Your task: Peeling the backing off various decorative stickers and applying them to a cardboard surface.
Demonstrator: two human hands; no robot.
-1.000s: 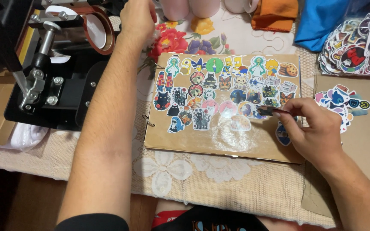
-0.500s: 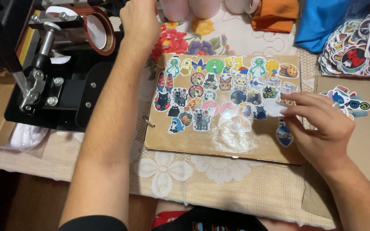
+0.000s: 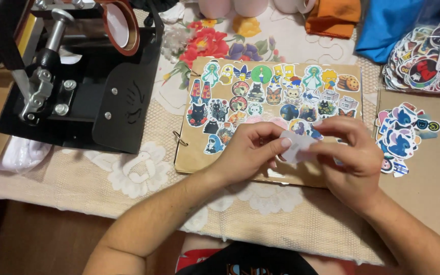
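A brown ring-bound album page (image 3: 199,163) lies on the table, covered with many colourful cartoon stickers (image 3: 260,94). Both my hands hover over its lower half. My left hand (image 3: 248,153) and my right hand (image 3: 350,153) pinch a small white sticker (image 3: 296,146) between their fingertips, its blank backing side facing me. The lower right part of the page is hidden under my hands.
A black heat-press machine (image 3: 77,86) stands at the left. A small group of blue stickers (image 3: 401,137) lies right of the album and a big sticker heap (image 3: 429,61) at far right. Mugs, an orange cloth (image 3: 334,15) and blue fabric (image 3: 388,23) sit at the back.
My left arm has come back from the far side of the table to the album. My right hand lifted a sticker, and both hands now hold it together.
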